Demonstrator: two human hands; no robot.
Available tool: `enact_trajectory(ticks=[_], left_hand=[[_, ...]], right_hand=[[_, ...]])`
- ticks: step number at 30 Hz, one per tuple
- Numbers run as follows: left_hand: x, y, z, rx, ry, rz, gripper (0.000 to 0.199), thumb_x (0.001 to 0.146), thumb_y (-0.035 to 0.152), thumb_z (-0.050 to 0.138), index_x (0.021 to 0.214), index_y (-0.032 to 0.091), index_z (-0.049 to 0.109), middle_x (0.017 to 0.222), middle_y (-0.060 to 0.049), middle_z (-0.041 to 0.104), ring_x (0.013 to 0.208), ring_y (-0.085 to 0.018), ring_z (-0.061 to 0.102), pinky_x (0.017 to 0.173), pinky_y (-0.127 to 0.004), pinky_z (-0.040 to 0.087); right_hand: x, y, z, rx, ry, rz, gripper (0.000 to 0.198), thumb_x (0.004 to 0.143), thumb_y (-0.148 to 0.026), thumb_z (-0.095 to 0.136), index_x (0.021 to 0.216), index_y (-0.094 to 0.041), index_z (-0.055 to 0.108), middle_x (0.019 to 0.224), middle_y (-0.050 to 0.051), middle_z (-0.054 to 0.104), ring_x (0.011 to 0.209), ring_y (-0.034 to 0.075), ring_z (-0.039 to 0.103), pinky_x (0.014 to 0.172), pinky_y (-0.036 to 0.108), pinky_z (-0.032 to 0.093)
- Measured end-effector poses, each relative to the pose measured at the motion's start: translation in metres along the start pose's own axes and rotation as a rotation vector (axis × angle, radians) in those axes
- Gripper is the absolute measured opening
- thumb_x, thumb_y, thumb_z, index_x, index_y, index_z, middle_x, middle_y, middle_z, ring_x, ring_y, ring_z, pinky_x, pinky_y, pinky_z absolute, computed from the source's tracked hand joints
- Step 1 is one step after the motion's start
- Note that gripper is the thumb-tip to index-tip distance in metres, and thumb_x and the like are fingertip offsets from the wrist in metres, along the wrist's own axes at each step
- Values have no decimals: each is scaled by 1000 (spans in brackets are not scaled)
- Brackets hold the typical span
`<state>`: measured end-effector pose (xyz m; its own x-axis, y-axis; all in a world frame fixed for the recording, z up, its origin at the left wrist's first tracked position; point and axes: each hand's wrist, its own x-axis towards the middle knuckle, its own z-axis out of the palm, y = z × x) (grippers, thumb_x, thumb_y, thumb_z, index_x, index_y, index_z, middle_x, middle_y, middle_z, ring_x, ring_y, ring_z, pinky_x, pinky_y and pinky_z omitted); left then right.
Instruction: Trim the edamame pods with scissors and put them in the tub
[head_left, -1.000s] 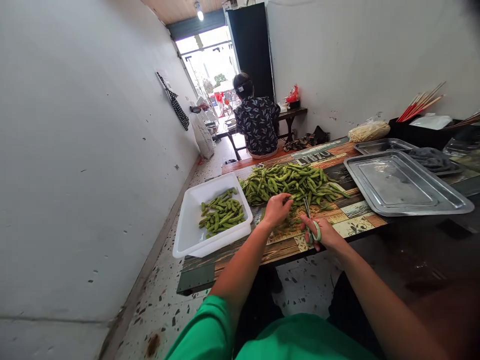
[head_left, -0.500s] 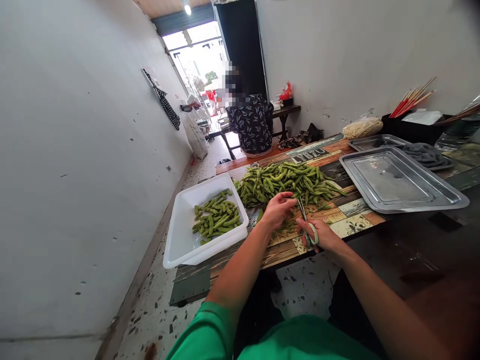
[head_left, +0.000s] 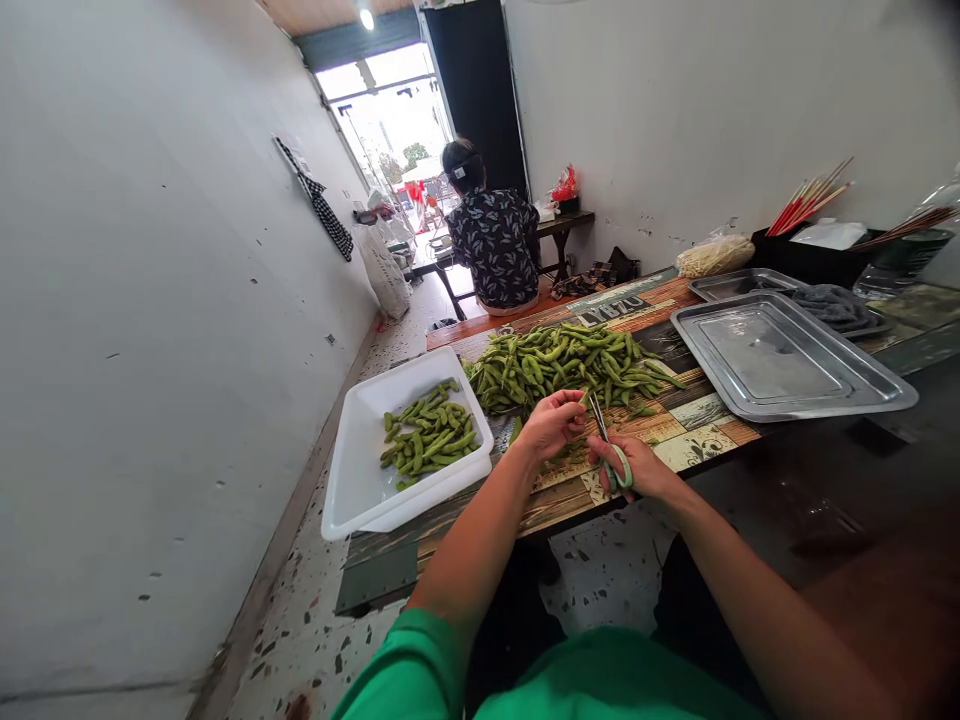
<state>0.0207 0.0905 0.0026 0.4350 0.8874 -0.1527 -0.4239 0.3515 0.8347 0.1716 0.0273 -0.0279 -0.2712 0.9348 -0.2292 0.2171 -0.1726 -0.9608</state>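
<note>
Left hand [head_left: 553, 426]: thumb and fingertips pinched closed on a single green pod [head_left: 585, 398], narrow and mostly hidden by the fingers. Right hand [head_left: 646, 468]: fingers curled round pale green, loop-shaped handles of scissors [head_left: 624, 466]; slim metal blades pointed up and away, tips right by the pod. Blade gap too small to tell. Both hands were over the near edge of the table [head_left: 555, 510], a patchwork of wood-grain and printed panels, slightly glossy.

Just beyond the hands lay the pod heap [head_left: 555, 365], loose, curved, lumpy, matte green, with small scraps on the tabletop nearer the person. To its left stood a white tub [head_left: 352, 440], smooth plastic, rectangular, rounded corners; cut-looking short pods [head_left: 431, 435] sat in it in a loose layer. Right of the heap: a shiny metal tray [head_left: 787, 360], shallow, rounded rim, and behind it a dark, crumpled cloth [head_left: 832, 308]. Farther back, a clear bag of thin, pale sticks [head_left: 716, 257] rested near a black box [head_left: 787, 258].
</note>
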Motion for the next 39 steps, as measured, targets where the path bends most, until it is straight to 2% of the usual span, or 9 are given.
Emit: enact_trajectory(ticks=[4,11,14,19,23,27,31,36,39], left_hand=[[0,-3,-2,130,39,5,40,57,29,83,79,11,55,59,3,53,49,-3,44,45,-16,27],[0,-3,-6,327,84,34,45,57,45,82,67,14,51,50,5,49,39,-2,37,38,-17,20],[-1,0,-7,331,95,26,44,54,44,83,65,12,54,52,5,47,42,-2,39,39,-17,22],[-1,8,-6,247,121,-75,42,67,48,74,75,8,65,63,-2,56,47,-4,43,40,-17,24],[-4,11,-4,254,89,-64,42,66,47,75,79,8,66,67,-3,58,49,-5,46,42,-18,28],[-8,7,-5,514,96,93,39,60,40,79,81,10,66,57,2,53,47,-4,40,46,-19,30],[-8,5,-7,764,146,203,32,70,41,70,82,12,70,58,1,57,51,-7,43,52,-21,33],[-5,5,-9,1256,171,418,23,80,36,61,76,17,72,71,-4,66,70,-14,55,64,-24,37],[-3,3,-10,1280,199,398,30,83,38,56,65,17,66,65,-3,64,63,-13,54,62,-24,37]], right_hand=[[0,1,1,-6,13,-7,50,77,-65,55,74,-16,57,45,-1,59,26,8,42,25,19,34],[-1,0,1,-14,19,10,49,78,-65,55,76,-16,57,44,-2,59,24,8,41,25,19,31],[0,1,1,-7,20,6,50,78,-66,54,74,-16,57,43,-1,59,24,9,42,25,19,31],[-1,0,1,1,49,1,50,76,-67,55,72,-17,56,41,-2,57,24,8,40,24,19,30],[-5,-3,1,-12,78,-10,48,77,-65,56,68,-17,58,41,-2,56,24,8,38,24,20,29],[-6,-3,2,-61,125,-16,46,79,-62,55,64,-18,58,40,-2,56,24,8,37,24,21,27],[-6,-4,3,-104,157,-4,46,79,-61,55,60,-19,58,37,-3,54,22,8,35,23,21,24],[-4,-3,3,-90,163,48,48,78,-62,56,58,-19,56,35,-3,51,20,7,32,22,21,22],[-2,0,3,-93,181,9,48,78,-63,56,60,-19,56,36,-3,50,21,8,34,23,21,24]])
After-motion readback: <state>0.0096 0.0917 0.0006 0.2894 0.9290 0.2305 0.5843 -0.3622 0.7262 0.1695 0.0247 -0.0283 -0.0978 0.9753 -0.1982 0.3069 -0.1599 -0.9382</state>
